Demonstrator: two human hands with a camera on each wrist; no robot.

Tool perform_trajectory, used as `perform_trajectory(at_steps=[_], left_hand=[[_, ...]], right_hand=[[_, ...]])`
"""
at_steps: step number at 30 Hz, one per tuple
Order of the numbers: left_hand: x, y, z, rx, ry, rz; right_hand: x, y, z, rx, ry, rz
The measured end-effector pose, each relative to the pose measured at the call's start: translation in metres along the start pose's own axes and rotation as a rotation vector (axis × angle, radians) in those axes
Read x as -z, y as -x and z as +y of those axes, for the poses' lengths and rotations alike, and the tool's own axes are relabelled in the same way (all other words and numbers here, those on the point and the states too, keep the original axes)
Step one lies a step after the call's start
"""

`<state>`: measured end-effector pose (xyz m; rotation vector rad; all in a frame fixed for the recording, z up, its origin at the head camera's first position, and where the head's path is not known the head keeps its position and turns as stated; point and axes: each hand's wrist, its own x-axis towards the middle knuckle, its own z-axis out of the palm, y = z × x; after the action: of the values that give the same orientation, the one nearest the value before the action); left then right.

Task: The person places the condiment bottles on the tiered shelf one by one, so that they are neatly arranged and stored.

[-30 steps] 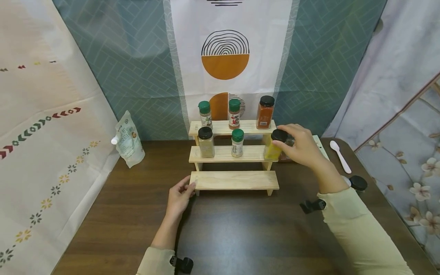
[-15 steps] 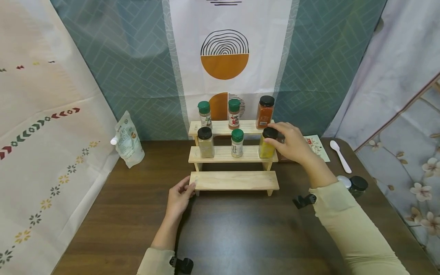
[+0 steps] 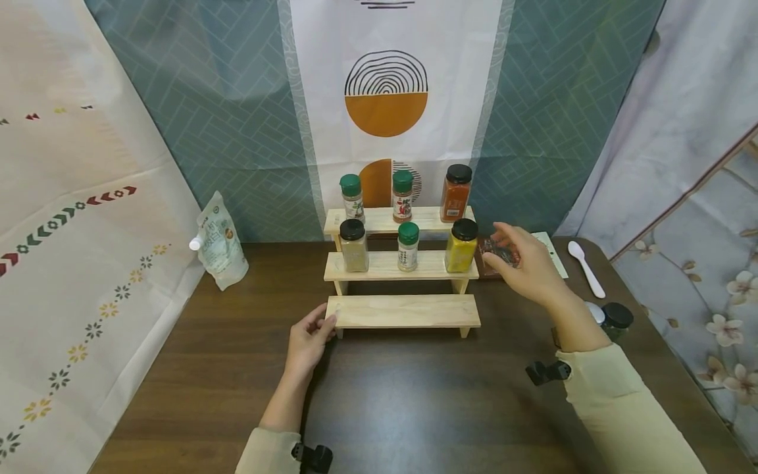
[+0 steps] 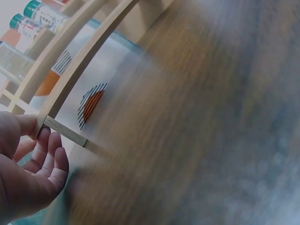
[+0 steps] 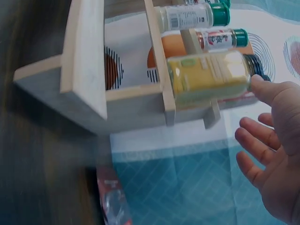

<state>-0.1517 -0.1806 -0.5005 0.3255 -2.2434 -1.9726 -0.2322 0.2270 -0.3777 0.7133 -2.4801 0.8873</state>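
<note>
A three-tier pale wooden rack (image 3: 404,311) stands on the table. My left hand (image 3: 307,339) grips the left end of its lowest shelf, the thumb and fingers on the board's corner in the left wrist view. On the right of the middle shelf stands a black-capped spice jar with yellow contents (image 3: 460,253). My right hand (image 3: 526,266) is just right of that jar in the head view, fingers spread and holding nothing. Also on the middle shelf are a green-capped shaker (image 3: 408,248) and a black-capped jar of pale seasoning (image 3: 354,248).
Two green-capped shakers, one here (image 3: 402,197), and a black-capped orange-red jar (image 3: 456,194) stand on the top shelf. A reddish packet (image 3: 490,268) lies partly behind my right hand. Farther right are a white spoon (image 3: 586,268) and a dark-lidded jar (image 3: 618,317). A spouted pouch (image 3: 220,247) stands left.
My right hand set the yellow jar at the right end of the middle shelf, let go, and drew back to the right. My left hand kept its place on the rack.
</note>
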Motion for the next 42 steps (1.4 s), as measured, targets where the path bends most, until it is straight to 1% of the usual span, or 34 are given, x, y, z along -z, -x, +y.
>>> perform_trajectory(at_steps=[7,14,20,24,32,33,38,42], left_hand=[[0.0,0.0,0.001,0.009,0.002,0.002],[0.0,0.0,0.0,0.006,-0.007,0.001],[0.001,-0.001,-0.001,-0.001,-0.009,0.006],[0.001,-0.001,-0.002,-0.004,-0.017,0.004],[0.0,0.0,-0.002,-0.002,-0.028,0.006],[0.0,0.0,-0.001,0.002,-0.026,0.006],[0.0,0.0,0.0,0.003,-0.026,0.001],[-0.001,0.0,0.0,0.004,-0.021,0.002]], right_hand=[[0.017,0.024,0.008,-0.066,0.04,-0.029],[0.037,0.051,0.025,-0.079,0.103,-0.044],[0.05,0.068,0.04,-0.086,0.153,-0.005],[0.058,0.079,0.048,-0.068,0.183,0.027],[0.069,0.101,0.07,-0.052,0.187,0.034],[0.071,0.104,0.072,-0.046,0.194,0.027],[0.081,0.118,0.081,-0.09,0.226,-0.05],[0.085,0.125,0.085,-0.109,0.251,-0.107]])
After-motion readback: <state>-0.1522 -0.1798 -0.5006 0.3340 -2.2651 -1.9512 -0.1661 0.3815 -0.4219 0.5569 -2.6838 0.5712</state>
